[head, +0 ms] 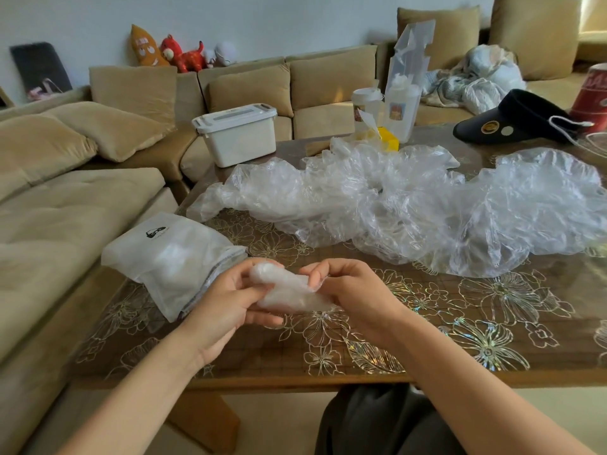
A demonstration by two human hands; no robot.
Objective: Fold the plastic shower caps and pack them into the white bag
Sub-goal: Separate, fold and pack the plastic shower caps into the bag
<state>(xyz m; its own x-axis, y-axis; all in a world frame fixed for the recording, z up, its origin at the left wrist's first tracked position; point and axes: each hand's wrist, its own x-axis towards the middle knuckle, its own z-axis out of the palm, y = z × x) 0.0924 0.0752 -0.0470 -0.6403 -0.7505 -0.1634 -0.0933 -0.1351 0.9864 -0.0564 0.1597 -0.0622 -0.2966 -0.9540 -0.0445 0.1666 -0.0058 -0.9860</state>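
A folded clear shower cap (289, 290) is bunched into a small roll between both hands, just above the table's near edge. My left hand (230, 303) grips its left end with curled fingers. My right hand (351, 290) pinches its right end. The white bag (170, 257) lies on the table's left corner, its open zip mouth facing my left hand, with pale plastic showing inside. A large heap of loose clear shower caps (410, 205) spreads across the middle and right of the table.
The wooden table (460, 323) has a floral cover. At its far side stand a white lidded box (238, 134), a cup and clear packaging (405, 93), a yellow item (389, 137), a black visor (519, 118) and a red tin (591, 96). A beige sofa (65, 208) wraps the left and back.
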